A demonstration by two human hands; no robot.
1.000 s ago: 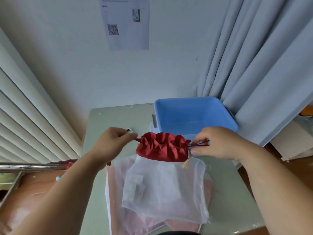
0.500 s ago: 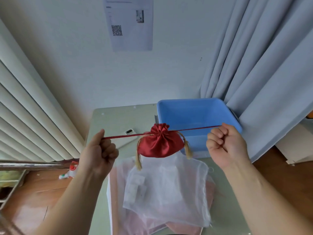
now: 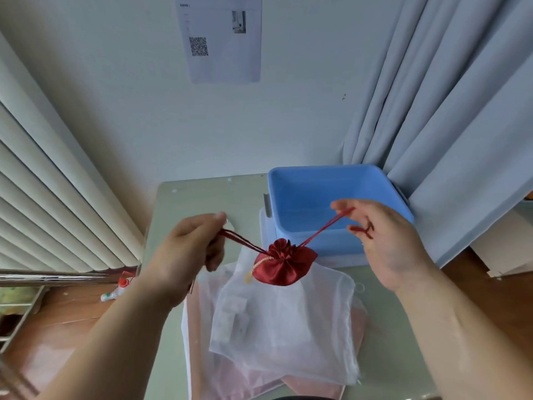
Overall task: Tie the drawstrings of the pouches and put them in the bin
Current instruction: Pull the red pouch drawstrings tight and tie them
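A small red satin pouch (image 3: 281, 265), its mouth cinched shut, hangs low over the table between my hands. My left hand (image 3: 190, 249) pinches the left red drawstring (image 3: 242, 241). My right hand (image 3: 383, 241) holds the right drawstring (image 3: 326, 226) pinched at its fingertips, the cord's end lying across the palm. Both cords slope down to the pouch. The blue bin (image 3: 291, 180) stands behind it at the table's back right, with nothing visible inside. Under the pouch lies a sheer white mesh pouch (image 3: 288, 321) on top of a pink one (image 3: 202, 368).
The pale green table (image 3: 202, 197) ends at a white wall. Slatted blinds (image 3: 43, 197) run along the left and a grey curtain (image 3: 447, 111) hangs at the right, touching the bin. A small bottle with a red cap (image 3: 118, 290) lies on the wooden floor at the left.
The pouch went from gathered wide to cinched tight as my hands pulled the strings apart. Now both hands have come closer and the strings slope down, with the pouch hanging lower.
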